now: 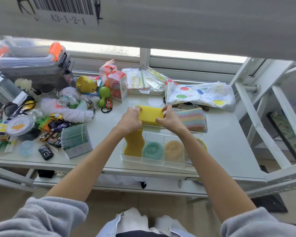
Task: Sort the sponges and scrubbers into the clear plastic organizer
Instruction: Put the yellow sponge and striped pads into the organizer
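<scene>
A yellow block sponge [150, 115] is held over the back part of the clear plastic organizer [158, 163]. My left hand [131, 119] grips its left end and my right hand [170, 119] grips its right end. In the organizer's front row stand a wavy yellow sponge [133, 142], a teal mesh scrubber [152, 150] and an orange mesh scrubber [174, 149]. A pastel rainbow knitted scrubber [193, 119] leans at the organizer's back right. Something silvery [188, 159] shows in the right front compartment, mostly hidden by my right forearm.
Toy cars [53, 132], white yarn [70, 110], a green card stack [75, 141] and a round tub [20, 125] crowd the shelf's left side. Zip bags [143, 79] and a spotted plastic sheet [200, 94] lie behind. A metal shelf post [256, 117] stands to the right.
</scene>
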{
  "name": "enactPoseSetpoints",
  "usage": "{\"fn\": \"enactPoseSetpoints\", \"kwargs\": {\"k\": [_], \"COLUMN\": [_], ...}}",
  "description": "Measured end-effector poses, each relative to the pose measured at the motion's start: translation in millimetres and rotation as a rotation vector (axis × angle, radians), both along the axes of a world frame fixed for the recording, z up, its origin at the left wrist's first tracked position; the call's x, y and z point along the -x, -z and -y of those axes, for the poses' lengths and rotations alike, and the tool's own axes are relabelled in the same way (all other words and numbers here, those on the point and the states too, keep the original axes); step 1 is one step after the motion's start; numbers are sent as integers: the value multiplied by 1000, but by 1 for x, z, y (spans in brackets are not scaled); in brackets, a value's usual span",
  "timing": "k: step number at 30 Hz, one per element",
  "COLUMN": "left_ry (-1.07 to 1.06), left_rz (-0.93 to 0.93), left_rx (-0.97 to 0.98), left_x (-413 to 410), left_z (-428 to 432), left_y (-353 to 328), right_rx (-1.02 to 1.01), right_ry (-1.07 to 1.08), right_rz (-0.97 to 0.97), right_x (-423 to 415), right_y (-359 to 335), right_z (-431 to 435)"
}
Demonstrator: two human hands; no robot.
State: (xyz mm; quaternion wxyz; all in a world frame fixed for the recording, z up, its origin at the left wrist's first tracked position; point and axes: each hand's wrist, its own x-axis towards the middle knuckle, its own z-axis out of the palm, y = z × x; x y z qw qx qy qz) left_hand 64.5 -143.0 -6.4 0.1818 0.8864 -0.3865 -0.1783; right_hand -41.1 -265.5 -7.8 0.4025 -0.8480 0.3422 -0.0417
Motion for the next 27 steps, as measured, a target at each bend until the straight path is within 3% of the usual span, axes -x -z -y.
{"fn": "enactPoseSetpoints", "kwargs": {"k": [8,12,15,19,22,27], "left_ry": [-80,-99,-38,228,282,192], "left_rz": [331,412,468,238,116,77], "left_rx": [-225,-212,-71,97,-9,-159], "left_x": [17,21,32,66,87,99], "left_z": [11,15,25,60,84,102], "left_y": [-4,-9,-18,-22,-17,-3], "right_rx": [128,230,411,298,124,249], "right_ry": [-20,-49,174,340,327,329], "right_rz": [4,5,59,-131,-123,-28], "right_x": [-3,17,51,92,97,90], "right_y": [5,-5,-19,-21,-11,-4], "right_z": [-12,5,43,81,79,69]}}
